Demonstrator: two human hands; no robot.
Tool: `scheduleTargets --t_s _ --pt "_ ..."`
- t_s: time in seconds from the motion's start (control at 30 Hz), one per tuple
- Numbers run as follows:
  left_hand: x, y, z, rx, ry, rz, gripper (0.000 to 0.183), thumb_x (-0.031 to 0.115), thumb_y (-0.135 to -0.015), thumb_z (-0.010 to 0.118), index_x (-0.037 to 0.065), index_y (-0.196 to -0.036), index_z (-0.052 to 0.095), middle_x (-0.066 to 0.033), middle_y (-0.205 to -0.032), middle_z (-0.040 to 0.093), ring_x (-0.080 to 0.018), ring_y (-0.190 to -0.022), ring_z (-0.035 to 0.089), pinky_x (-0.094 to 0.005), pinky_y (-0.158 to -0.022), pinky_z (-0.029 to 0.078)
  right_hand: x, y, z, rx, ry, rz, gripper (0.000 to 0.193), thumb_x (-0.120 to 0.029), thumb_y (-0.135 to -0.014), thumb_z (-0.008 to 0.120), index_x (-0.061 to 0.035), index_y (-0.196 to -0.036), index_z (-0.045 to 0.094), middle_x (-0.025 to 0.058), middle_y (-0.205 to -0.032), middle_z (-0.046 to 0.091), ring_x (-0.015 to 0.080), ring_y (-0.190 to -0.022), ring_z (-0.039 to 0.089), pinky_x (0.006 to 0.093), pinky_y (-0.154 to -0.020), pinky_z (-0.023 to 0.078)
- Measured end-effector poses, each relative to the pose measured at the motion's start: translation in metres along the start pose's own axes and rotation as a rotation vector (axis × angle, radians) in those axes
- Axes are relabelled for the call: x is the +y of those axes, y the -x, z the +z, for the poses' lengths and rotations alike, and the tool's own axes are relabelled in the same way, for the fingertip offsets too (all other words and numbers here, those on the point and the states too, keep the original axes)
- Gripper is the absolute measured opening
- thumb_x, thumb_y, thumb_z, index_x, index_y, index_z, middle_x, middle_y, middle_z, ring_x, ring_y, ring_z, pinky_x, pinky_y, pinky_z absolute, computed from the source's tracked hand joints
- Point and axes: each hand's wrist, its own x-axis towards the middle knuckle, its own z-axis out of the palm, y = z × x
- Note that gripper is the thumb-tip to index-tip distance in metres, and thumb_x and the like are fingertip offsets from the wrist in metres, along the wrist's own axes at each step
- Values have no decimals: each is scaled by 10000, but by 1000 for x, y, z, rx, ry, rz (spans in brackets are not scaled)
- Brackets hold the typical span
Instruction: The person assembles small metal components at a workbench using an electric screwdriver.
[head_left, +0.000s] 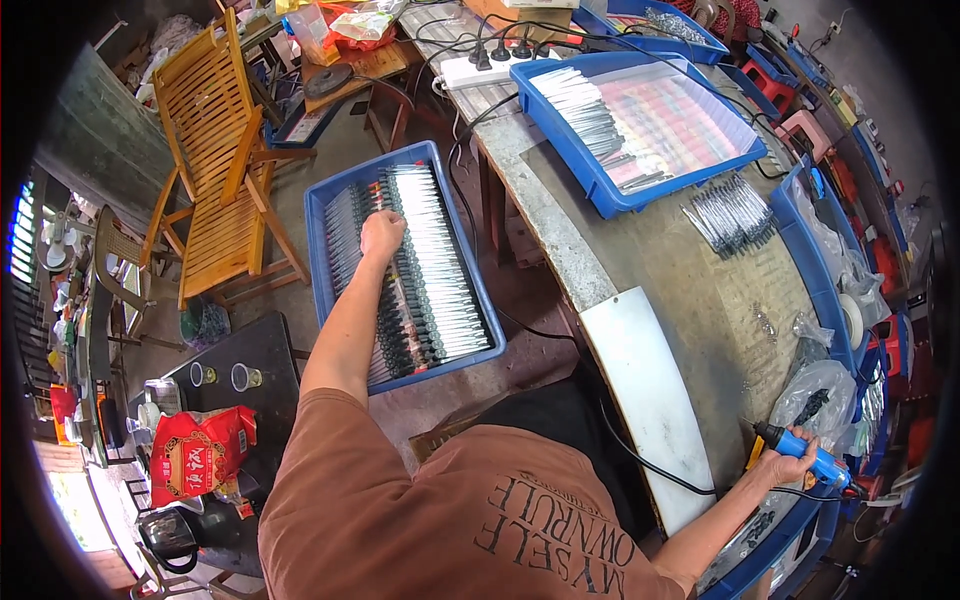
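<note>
My left hand (382, 236) reaches over a blue tray (430, 152) on my left, its fingers closed; what they hold, if anything, is hidden. Dense rows of slim pen-like rods (432, 265), silvery white with dark ends, fill that tray. At the lower right my right hand (785, 466) grips a blue electric screwdriver (825, 466) with a black front end, its thin bit toward the table. Beside it lies a clear plastic bag (815, 392) with small black parts inside.
On the worktable (690, 290) stand a blue tray (600, 190) of silvery rods and a pile of dark-ended rods (733, 217). A white board (645, 385) lies along the near edge. Black cables run from a power strip (480, 68). A wooden folding chair (215, 150) stands at left.
</note>
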Motion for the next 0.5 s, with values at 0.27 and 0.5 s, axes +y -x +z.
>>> scheduleTargets --t_s 0.27,0.5 --pt "15 9 5 176 -132 200 279 233 -685 541 66 -906 578 -152 -925 538 -300 -905 504 -366 -779 401 -3 -4 -11 44 -5 -26 240 -145 -726 535 -13 -903 439 65 -667 459 179 -566 453 308 -565 397" --pt "55 82 -22 149 146 683 194 91 -686 571 12 -859 534 -100 -802 509 -191 -668 470 -279 -608 387 -4 18 24 126 -53 8 293 -114 -700 524 -40 -959 407 70 -665 469 181 -542 462 312 -532 406"
